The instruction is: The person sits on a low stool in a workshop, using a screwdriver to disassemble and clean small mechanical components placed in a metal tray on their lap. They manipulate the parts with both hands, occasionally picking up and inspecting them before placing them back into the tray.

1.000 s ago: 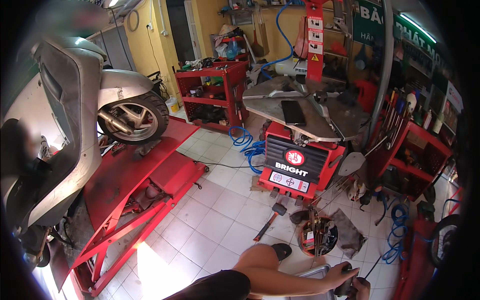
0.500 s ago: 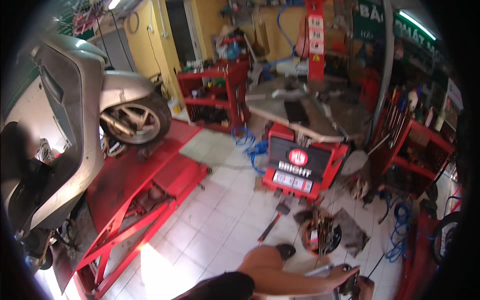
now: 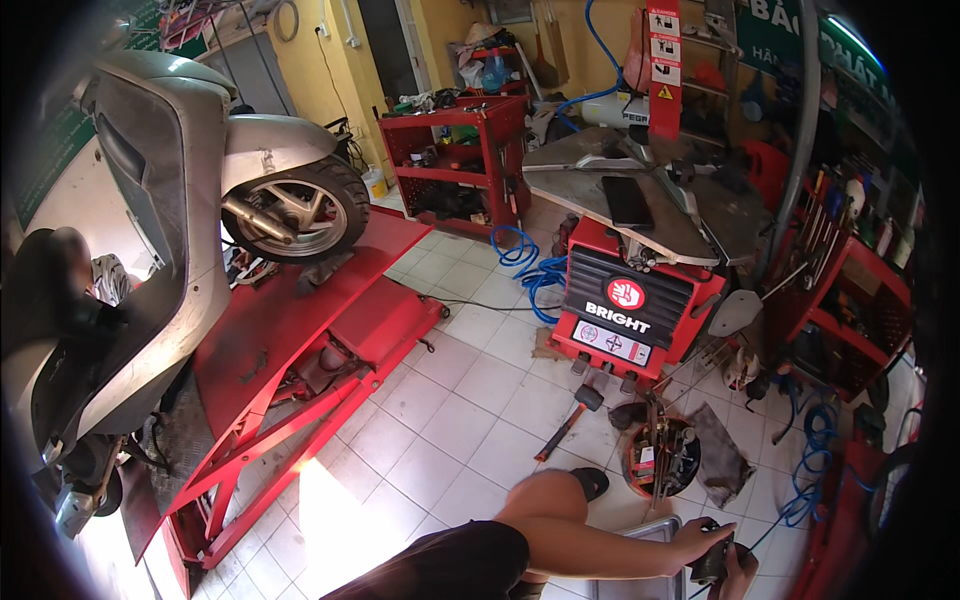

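At the lower right, my left hand (image 3: 696, 540) is closed around a dark, greasy metal part (image 3: 712, 566), roughly cylindrical. My right hand (image 3: 738, 574) grips the same part from the other side, its fingers partly cut off by the lower edge. The exact kind of the part cannot be made out. Under my left forearm, a shallow grey metal tray (image 3: 652, 531) lies on the tiled floor. Just beyond it stands a round tub (image 3: 632, 470) filled with hand tools. A dark-headed mallet (image 3: 572, 422) lies to the left of the tub.
A silver scooter (image 3: 180, 220) stands on a red lift (image 3: 300, 350) at left, with a person beside it. A tyre changer (image 3: 630, 300) carries a black phone (image 3: 627, 202). Red tool carts (image 3: 455, 160) stand behind and at right. Blue hoses (image 3: 815, 450) coil on the floor.
The view has shifted, so the scene sits slightly lower right and looks sharper. Both hands still hold the dark metal part, and the tray shows more fully.
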Demonstrator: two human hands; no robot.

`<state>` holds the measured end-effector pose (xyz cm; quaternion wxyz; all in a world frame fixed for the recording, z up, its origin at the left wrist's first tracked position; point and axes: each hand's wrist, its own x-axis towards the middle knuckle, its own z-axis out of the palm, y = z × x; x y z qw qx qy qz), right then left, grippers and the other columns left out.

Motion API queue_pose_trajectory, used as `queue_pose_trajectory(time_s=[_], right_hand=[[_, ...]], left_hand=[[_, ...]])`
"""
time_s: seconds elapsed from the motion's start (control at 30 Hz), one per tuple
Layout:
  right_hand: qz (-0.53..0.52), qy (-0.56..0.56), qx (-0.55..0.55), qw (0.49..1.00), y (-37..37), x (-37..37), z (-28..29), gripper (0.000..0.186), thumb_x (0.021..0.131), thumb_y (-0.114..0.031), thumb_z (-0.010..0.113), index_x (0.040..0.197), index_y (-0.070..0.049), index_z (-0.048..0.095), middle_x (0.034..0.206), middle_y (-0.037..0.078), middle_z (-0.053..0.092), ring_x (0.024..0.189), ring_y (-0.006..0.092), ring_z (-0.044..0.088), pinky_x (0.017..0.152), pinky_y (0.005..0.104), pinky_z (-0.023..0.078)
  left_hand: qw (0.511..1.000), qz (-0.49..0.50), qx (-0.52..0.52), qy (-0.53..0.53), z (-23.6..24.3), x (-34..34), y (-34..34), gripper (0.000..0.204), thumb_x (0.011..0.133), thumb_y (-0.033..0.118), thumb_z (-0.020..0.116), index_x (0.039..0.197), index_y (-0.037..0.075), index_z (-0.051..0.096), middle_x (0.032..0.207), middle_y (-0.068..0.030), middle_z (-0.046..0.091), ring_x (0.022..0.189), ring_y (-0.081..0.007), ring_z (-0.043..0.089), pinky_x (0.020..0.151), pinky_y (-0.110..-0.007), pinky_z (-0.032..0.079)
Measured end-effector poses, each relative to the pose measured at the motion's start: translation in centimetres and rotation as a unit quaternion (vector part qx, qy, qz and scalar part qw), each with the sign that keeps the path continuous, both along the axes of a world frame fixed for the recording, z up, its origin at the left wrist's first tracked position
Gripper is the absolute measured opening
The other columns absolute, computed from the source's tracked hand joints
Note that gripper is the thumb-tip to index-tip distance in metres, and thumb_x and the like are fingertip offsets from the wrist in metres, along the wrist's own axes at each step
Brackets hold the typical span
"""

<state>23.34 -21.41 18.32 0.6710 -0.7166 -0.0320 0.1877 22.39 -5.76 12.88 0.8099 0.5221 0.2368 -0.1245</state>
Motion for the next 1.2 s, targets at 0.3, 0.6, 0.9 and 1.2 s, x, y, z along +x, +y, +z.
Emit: queue_pose_trajectory(time_s=[0.3, 0.6, 0.9, 1.2], right_hand=[[0.002, -0.001, -0.076, 0.997, 0.8, 0.4, 2.0, 0.026, 0.097, -0.019, 0.072, 0.099, 0.007, 0.073, 0.085, 0.006, 0.068, 0.072, 0.0127, 0.057, 0.059, 0.0286, 0.044], [-0.099, -0.008, -0.056, 0.993, -1.4, 1.6, -3.2, 0.013, 0.087, -0.005, 0.074, 0.096, 0.003, 0.067, 0.066, 0.0, 0.058, 0.051, 0.0067, 0.047, 0.045, 0.0248, 0.038], [-0.078, 0.188, 0.089, 0.975, 1.6, 1.9, 0.2, 0.035, 0.087, -0.02, 0.082, 0.105, 0.009, 0.074, 0.09, 0.011, 0.073, 0.077, 0.0166, 0.067, 0.066, 0.0312, 0.053], [-0.065, 0.128, -0.03, 0.989, 0.3, 0.3, 2.2, 0.038, 0.082, -0.02, 0.085, 0.104, 0.009, 0.074, 0.09, 0.012, 0.073, 0.075, 0.0169, 0.067, 0.066, 0.0321, 0.055]], left_hand=[[0.998, 0.011, -0.048, 0.046, 0.3, -0.2, 0.0, 0.066, 0.082, 0.066, 0.076, 0.116, 0.01, 0.068, 0.098, -0.0057, 0.07, 0.082, -0.0158, 0.067, 0.067, -0.033, 0.055], [0.999, 0.003, -0.029, 0.044, 3.1, -1.3, 0.5, 0.073, 0.081, 0.068, 0.075, 0.117, 0.005, 0.068, 0.096, -0.0066, 0.068, 0.08, -0.0151, 0.065, 0.064, -0.033, 0.053], [0.984, 0.044, -0.159, 0.071, 1.7, -0.2, 1.7, 0.047, 0.091, 0.045, 0.078, 0.119, 0.011, 0.061, 0.101, -0.003, 0.067, 0.083, -0.014, 0.069, 0.06, -0.031, 0.057], [0.994, 0.059, -0.087, 0.019, 4.7, -1.5, 0.8, 0.042, 0.097, 0.039, 0.075, 0.114, 0.004, 0.059, 0.104, -0.0042, 0.063, 0.088, -0.0118, 0.064, 0.068, -0.028, 0.055]])
